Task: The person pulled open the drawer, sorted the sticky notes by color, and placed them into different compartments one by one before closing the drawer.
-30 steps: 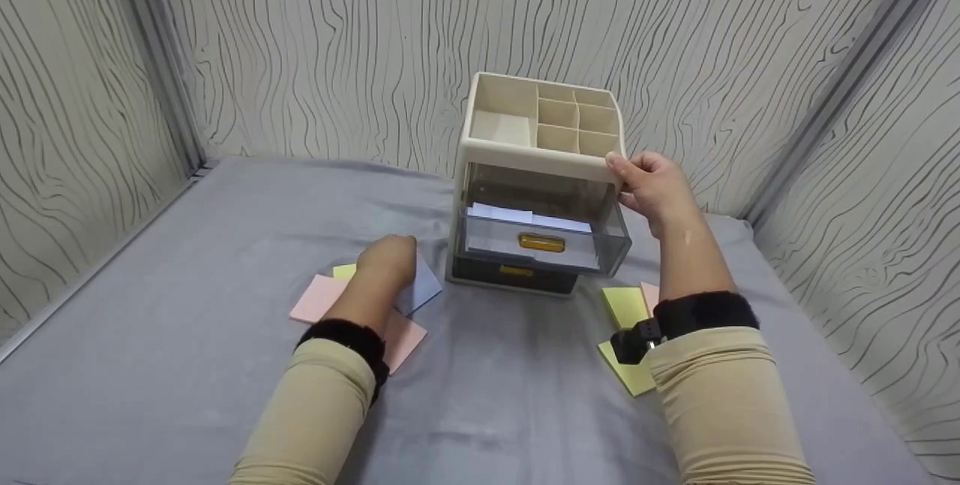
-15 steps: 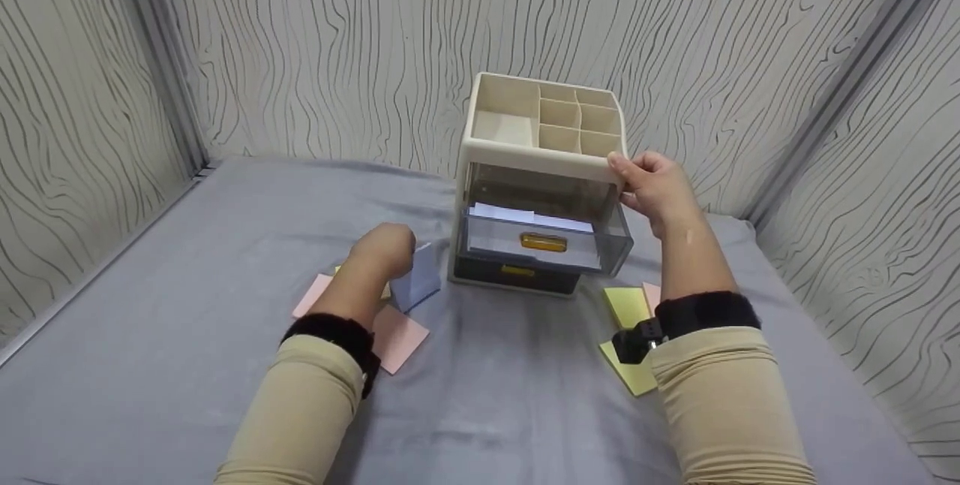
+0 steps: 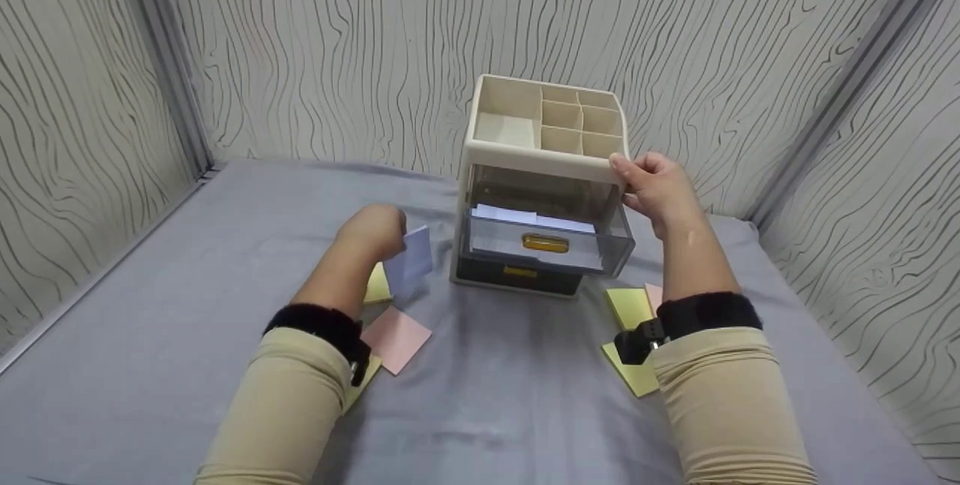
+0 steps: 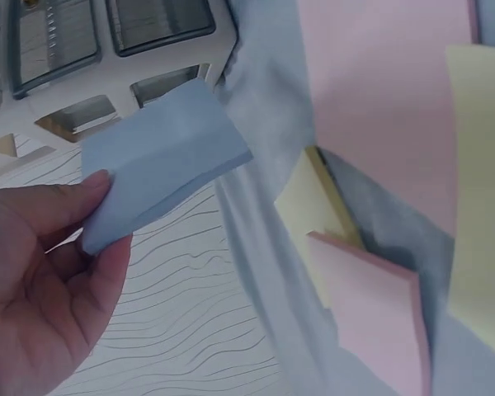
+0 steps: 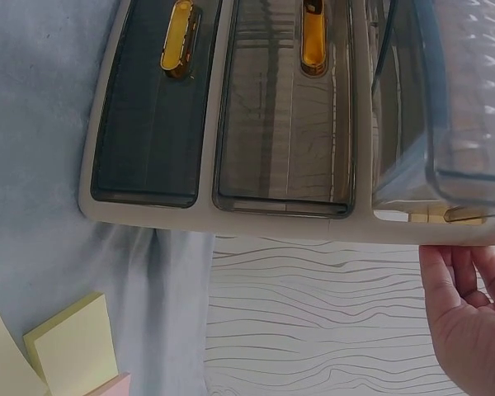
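Note:
My left hand (image 3: 373,232) pinches a blue sticky note pad (image 3: 410,260) between thumb and fingers, tilted above the cloth, left of a cream desktop drawer organizer (image 3: 540,160). The left wrist view shows the thumb on the near face of the blue pad and fingers curled behind it. At the organizer's upper right front corner, my right hand (image 3: 664,196) grips the side edge, thumb in front. The organizer's top clear drawer (image 3: 495,241) is pulled out, with pale pads (image 3: 502,212) inside. Its yellow-orange handle (image 3: 545,243) faces me.
Left of the organizer, a yellow pad (image 3: 377,286) and a pink pad (image 3: 397,338) lie on the grey cloth (image 3: 510,395). More pads, one yellow (image 3: 630,308) and one pink (image 3: 654,296), lie by the right forearm. A patterned wall (image 3: 337,49) stands behind.
My left hand has lifted the blue pad off the cloth and moved slightly up and left, turning the pad more upright. The right hand keeps its grip on the organizer.

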Motion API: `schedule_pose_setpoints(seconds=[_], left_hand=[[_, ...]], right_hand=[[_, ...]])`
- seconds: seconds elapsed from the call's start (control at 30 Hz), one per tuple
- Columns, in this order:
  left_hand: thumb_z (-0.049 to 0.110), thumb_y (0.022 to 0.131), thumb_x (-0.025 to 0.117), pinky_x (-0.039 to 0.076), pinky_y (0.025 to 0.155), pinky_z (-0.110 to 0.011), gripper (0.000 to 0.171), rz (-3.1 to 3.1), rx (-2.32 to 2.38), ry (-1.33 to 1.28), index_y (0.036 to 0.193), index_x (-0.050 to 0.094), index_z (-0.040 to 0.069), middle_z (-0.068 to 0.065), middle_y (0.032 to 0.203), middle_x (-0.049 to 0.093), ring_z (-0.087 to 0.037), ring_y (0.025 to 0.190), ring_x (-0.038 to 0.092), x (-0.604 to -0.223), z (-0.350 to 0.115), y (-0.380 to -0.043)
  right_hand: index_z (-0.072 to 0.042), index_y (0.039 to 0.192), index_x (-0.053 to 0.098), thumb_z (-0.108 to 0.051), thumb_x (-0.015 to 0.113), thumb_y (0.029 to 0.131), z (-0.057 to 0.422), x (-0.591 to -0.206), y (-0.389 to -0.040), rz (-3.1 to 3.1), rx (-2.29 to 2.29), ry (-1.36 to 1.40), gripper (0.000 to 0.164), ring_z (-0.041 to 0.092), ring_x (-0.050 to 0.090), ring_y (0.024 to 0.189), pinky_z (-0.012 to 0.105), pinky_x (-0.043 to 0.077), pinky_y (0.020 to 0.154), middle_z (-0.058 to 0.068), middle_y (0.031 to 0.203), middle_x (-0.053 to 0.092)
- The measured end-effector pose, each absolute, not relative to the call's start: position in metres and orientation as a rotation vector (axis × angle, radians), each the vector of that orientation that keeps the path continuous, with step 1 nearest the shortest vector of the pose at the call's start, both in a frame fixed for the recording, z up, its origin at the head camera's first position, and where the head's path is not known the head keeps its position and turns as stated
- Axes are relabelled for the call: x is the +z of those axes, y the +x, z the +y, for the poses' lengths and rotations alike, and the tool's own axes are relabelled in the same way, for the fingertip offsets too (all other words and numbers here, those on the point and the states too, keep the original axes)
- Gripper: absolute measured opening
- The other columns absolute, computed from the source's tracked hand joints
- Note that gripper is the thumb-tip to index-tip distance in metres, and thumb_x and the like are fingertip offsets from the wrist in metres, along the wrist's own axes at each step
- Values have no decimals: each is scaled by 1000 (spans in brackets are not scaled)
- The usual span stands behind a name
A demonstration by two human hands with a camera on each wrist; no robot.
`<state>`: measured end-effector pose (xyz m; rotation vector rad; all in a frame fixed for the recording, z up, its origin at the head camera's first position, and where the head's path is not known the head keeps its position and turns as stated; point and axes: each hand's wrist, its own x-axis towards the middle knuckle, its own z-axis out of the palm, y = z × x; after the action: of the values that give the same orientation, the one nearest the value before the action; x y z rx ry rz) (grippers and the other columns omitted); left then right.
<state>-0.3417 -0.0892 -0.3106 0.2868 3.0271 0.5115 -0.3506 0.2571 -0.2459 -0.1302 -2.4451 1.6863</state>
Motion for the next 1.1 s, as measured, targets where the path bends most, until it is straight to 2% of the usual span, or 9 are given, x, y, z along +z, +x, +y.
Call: schedule_pose_setpoints(seconds=[0.2, 0.37, 0.57, 0.8, 1.1], left_hand=[[9, 83, 60, 47, 80, -41, 16, 3054, 680, 256, 97, 63, 0, -13, 97, 64, -28, 91, 59, -292, -96, -338], [11, 86, 59, 47, 75, -40, 12, 3050, 861, 273, 91, 62, 0, -14, 92, 63, -26, 85, 59, -277, -102, -333], [11, 89, 57, 49, 78, -38, 16, 2984, 1083, 235, 97, 61, -2, -16, 100, 61, -26, 91, 58, -257, -105, -326], [13, 90, 57, 48, 74, -33, 16, 2997, 1207, 231, 98, 61, -1, -14, 99, 60, -23, 87, 55, -234, -99, -320], [14, 90, 58, 50, 79, -35, 16, 2980, 1418, 184, 100, 60, 1, -13, 102, 59, -23, 92, 54, -213, -90, -312]], right_hand=[[-6, 96, 48, -46, 62, 82, 257, -247, -352, -2445, 1689, -134, 44, 24, 47, 108, 37, 42, 95, 12, 117, 46], [-6, 95, 48, -46, 61, 83, 259, -247, -352, -2440, 1688, -137, 43, 24, 46, 108, 37, 41, 95, 12, 116, 46], [-7, 95, 48, -46, 61, 83, 258, -246, -353, -2445, 1676, -148, 43, 23, 47, 107, 36, 42, 95, 11, 114, 46], [-9, 92, 49, -47, 62, 81, 258, -245, -352, -2443, 1687, -155, 42, 22, 47, 105, 36, 43, 94, 9, 111, 46], [-7, 94, 48, -47, 62, 82, 258, -247, -353, -2429, 1690, -155, 44, 23, 47, 107, 34, 44, 93, 10, 115, 46]])
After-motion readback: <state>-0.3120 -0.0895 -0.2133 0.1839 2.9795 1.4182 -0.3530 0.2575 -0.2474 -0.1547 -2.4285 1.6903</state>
